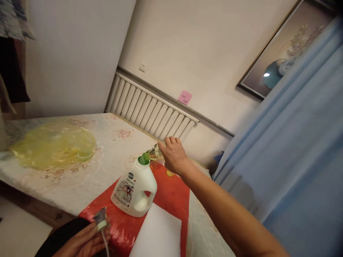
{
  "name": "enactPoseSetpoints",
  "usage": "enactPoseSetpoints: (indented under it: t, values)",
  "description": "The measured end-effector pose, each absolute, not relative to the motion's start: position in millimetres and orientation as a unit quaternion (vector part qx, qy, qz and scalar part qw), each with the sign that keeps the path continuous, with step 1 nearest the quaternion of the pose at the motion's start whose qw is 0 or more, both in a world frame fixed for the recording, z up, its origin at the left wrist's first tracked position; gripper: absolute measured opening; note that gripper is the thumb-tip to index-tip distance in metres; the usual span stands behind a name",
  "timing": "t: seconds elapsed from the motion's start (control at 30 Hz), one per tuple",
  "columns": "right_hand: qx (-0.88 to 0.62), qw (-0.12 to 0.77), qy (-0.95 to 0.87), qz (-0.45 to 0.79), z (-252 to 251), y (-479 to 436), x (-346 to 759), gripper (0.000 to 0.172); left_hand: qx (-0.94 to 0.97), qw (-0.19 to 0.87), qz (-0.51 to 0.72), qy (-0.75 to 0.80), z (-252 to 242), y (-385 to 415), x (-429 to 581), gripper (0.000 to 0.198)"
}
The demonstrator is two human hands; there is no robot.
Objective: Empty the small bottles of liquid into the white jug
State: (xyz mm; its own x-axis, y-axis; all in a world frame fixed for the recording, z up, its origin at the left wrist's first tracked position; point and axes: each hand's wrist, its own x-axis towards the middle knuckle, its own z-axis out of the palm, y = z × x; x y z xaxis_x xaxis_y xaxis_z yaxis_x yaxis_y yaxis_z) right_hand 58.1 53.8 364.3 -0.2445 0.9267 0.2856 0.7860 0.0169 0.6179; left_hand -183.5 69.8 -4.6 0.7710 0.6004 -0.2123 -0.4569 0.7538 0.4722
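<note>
On the table stands a white jug [134, 187] with a side handle and a flower-printed label. Its neck is uncapped, and a green pour spout [144, 159] shows in the mouth. My right hand [174, 155] grips a small clear bottle [156, 152] with a printed label, tilted so that its end meets the jug's mouth. Most of that bottle is behind my fingers. Low in front, my left hand [92, 238] is closed around a pump nozzle [101, 218], whose pale tube hangs downward.
Beneath the jug lies a red plastic sheet [171, 189], partly covered by white paper [158, 232]. A yellow plastic bag [53, 144] rests at the left on the flowered tablecloth [109, 157]. A radiator [150, 107] runs behind the table; a blue curtain [294, 142] hangs at the right.
</note>
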Motion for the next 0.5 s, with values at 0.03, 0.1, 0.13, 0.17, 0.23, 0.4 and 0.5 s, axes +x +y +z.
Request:
enactPoseSetpoints:
  t: [0.03, 0.1, 0.13, 0.17, 0.23, 0.4, 0.5]
  values:
    - [0.603, 0.098, 0.708, 0.354, 364, 53, 57, 0.050, 0.197, 0.920, 0.286, 0.180, -3, 69, -184, 0.021]
    - [0.597, 0.096, 0.713, 0.354, 363, 51, 55, 0.050, 0.188, 0.923, 0.286, 0.178, 0, 68, -184, 0.021]
    - [0.597, 0.096, 0.715, 0.353, 361, 51, 54, 0.051, 0.185, 0.924, 0.285, 0.177, 3, 67, -184, 0.021]
    - [0.599, 0.094, 0.714, 0.351, 360, 50, 54, 0.052, 0.183, 0.925, 0.283, 0.176, 6, 66, -185, 0.020]
    - [0.613, 0.086, 0.705, 0.345, 354, 49, 55, 0.052, 0.184, 0.925, 0.281, 0.179, 13, 63, -185, 0.023]
    - [0.689, 0.006, 0.672, 0.271, 326, 38, 72, 0.056, 0.203, 0.920, 0.279, 0.186, 22, 58, -187, 0.034]
    - [0.722, -0.104, 0.651, 0.208, 297, 19, 86, 0.055, 0.227, 0.910, 0.287, 0.193, 22, 55, -186, 0.031]
